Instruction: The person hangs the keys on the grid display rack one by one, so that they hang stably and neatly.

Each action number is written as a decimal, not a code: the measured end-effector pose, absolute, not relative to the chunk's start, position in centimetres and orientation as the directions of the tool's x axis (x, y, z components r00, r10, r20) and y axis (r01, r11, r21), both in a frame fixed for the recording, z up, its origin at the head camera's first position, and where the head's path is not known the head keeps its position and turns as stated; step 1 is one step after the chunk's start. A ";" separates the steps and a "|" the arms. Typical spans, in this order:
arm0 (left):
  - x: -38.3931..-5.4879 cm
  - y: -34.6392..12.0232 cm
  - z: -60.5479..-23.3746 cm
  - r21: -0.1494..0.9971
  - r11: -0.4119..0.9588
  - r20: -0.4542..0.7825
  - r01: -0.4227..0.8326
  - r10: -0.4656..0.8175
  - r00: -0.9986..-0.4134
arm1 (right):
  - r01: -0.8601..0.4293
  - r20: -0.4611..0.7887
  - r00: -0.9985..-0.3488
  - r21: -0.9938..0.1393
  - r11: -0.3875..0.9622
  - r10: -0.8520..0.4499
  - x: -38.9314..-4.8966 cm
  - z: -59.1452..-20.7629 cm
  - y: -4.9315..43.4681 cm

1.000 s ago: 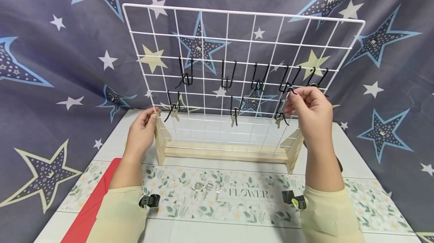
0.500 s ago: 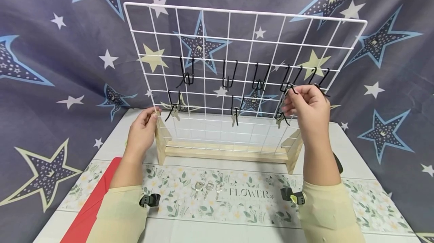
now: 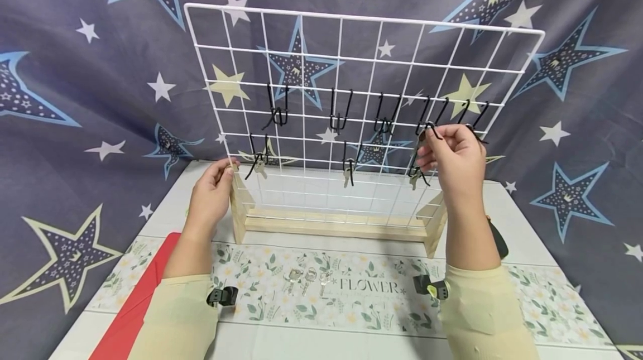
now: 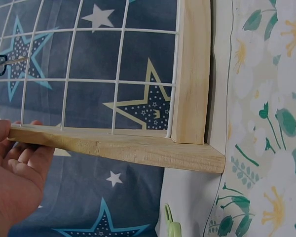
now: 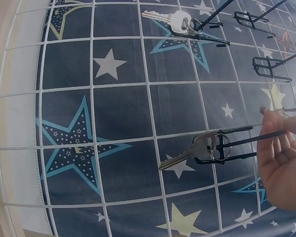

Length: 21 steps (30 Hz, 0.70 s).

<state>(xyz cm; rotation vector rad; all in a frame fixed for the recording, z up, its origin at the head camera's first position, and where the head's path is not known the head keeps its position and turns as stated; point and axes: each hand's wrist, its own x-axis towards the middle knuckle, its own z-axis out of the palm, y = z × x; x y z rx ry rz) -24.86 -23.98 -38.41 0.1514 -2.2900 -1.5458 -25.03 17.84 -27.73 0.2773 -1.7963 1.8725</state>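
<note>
My left hand [image 3: 210, 195] grips the upper end of the wooden stand's side piece [image 4: 103, 143], with fingers curled round it in the left wrist view. That stand holds a white wire grid [image 3: 341, 17] upright and leaning back. Up at the right of the grid, my right hand [image 3: 459, 167] pinches what looks like a small key [image 3: 422, 137] at a black hook [image 3: 433, 128]. The fingers [image 5: 271, 148] hide most of it. Below, a key [image 5: 195, 148] hangs by its ring from a lower hook. Two more keys hang in that row, one at the middle [image 3: 348, 174], one at the left [image 3: 259, 168].
Several black hooks, such as one at the upper left [image 3: 278, 117], project from the grid. Three loose keys [image 3: 308, 279] lie on the floral table strip [image 3: 366, 315]. A red flat object [image 3: 135, 298] lies at left. A starry curtain [image 3: 100, 103] hangs behind.
My right hand has shifted slightly left and up at the hook, and the small key beside its fingertips shows more. My left hand keeps its grip on the stand.
</note>
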 end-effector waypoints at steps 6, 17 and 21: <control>-24.7 -24.0 -38.3 0.917 0.383 0.234 0.109 -0.296 -0.926 | -0.485 0.499 -0.835 -0.866 0.121 0.230 -24.9 -28.0 18.0; -24.7 -23.9 -38.2 0.913 0.392 0.239 0.111 -0.295 -0.925 | -0.481 0.583 -0.775 -0.795 0.370 0.245 -21.9 -28.8 18.0; -24.7 -24.0 -38.3 0.905 0.411 0.247 0.109 -0.301 -0.921 | -0.558 0.646 -0.727 -0.753 0.348 0.232 -20.7 -29.2 17.9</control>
